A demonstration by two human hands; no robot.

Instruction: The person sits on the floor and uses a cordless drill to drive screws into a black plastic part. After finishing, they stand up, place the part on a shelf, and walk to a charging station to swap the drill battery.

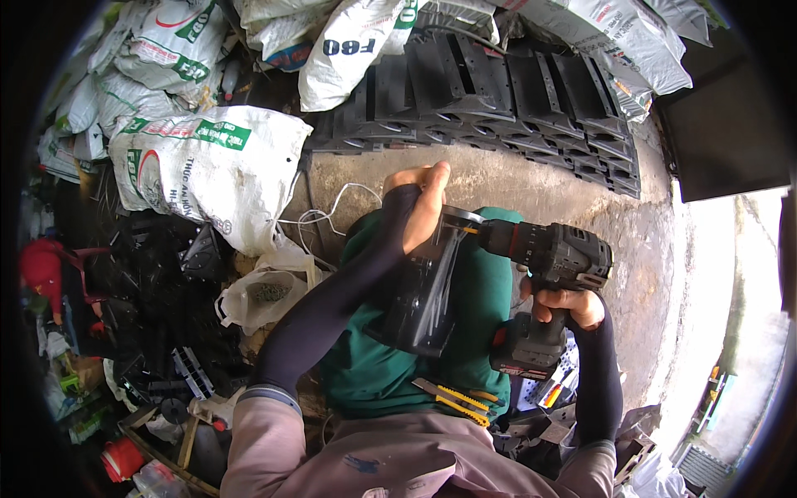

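A dark cordless drill [552, 249] is gripped in my right hand [573, 307], its fingers wrapped round the handle above the battery pack. Its chuck points left, and the bit meets or nearly meets the upper end of a glossy black plastic part [415, 303]. That part lies across my lap over green trousers. My left hand [425, 203] is closed round its upper end, though the part hides some of the fingers. A thin round metal-looking piece [461, 217] shows beside the bit; I cannot tell how it is attached. A yellow utility knife [461, 404] rests on my lap.
Stacked black plastic parts [465, 91] stand ahead on the concrete floor [353, 170]. White printed sacks [207, 166] crowd the left and far side. An open plastic bag [266, 295] of small pieces sits by my left forearm, near a pile of black parts [158, 324].
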